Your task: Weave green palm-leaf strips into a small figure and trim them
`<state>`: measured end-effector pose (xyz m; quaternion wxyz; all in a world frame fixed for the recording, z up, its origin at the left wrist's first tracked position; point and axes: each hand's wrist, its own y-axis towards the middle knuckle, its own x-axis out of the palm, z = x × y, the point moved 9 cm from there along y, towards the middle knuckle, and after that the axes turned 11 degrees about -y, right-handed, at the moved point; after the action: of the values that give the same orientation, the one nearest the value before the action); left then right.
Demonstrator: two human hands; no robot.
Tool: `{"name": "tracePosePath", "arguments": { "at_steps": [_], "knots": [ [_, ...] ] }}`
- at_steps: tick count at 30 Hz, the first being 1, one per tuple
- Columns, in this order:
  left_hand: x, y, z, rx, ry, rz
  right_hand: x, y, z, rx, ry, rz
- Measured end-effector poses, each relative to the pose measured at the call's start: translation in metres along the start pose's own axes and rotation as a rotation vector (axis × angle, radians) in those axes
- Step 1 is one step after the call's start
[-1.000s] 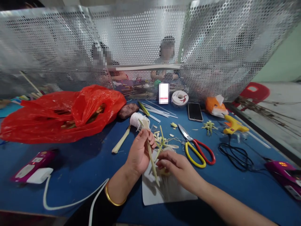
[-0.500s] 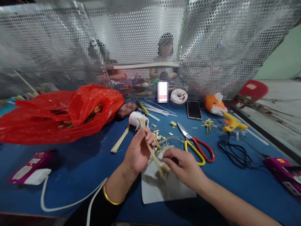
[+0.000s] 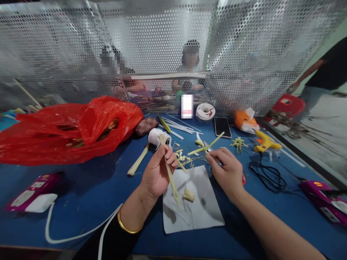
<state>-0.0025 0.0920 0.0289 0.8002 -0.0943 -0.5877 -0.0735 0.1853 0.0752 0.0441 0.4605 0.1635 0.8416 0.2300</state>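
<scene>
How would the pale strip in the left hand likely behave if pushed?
Probably fairly stiff: the pale strip extends nearly straight from the left hand. It's likely light, being thin. Its flared top might fray.

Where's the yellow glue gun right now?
In the head view, the glue gun lies on the right of the table, beyond the right hand and close to the tissue pack.

The blue table (image 3: 89, 202) there carries a white sheet (image 3: 203, 213) just right of the left hand (image 3: 158, 173)'s grip, a red plastic bag (image 3: 86, 119) leftward, a phone (image 3: 223, 127) farther off right.
</scene>
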Motion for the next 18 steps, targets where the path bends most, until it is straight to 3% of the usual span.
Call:
{"name": "tracePosePath", "arguments": {
  "at_steps": [4, 7, 8, 10, 11, 13, 15, 18],
  "knots": [
    [0.0, 0.0, 0.001, 0.002, -0.043, -0.007, -0.012, 0.003, -0.003, -0.048, -0.318, 0.088],
    [0.003, -0.001, 0.001, 0.016, -0.053, -0.029, -0.023, -0.012, -0.033, -0.181, -0.132, 0.19],
    [0.004, -0.001, 0.001, 0.019, -0.053, -0.038, -0.018, -0.019, -0.048, -0.265, -0.001, 0.117],
    [0.005, -0.002, -0.002, 0.018, -0.046, -0.054, 0.015, -0.035, -0.072, -0.321, 0.275, -0.276],
    [0.006, -0.003, -0.004, 0.014, -0.041, -0.06, 0.036, -0.047, -0.078, -0.256, 0.393, -0.514],
    [0.006, -0.003, -0.008, -0.001, -0.025, -0.065, 0.064, -0.067, -0.082, -0.061, 0.61, -0.814],
    [0.006, -0.004, -0.009, -0.007, -0.016, -0.072, 0.077, -0.076, -0.082, 0.088, 0.759, -0.925],
    [0.007, -0.003, -0.003, 0.008, -0.023, -0.09, 0.077, -0.067, -0.07, 0.185, 0.81, -0.838]
  ]
}}
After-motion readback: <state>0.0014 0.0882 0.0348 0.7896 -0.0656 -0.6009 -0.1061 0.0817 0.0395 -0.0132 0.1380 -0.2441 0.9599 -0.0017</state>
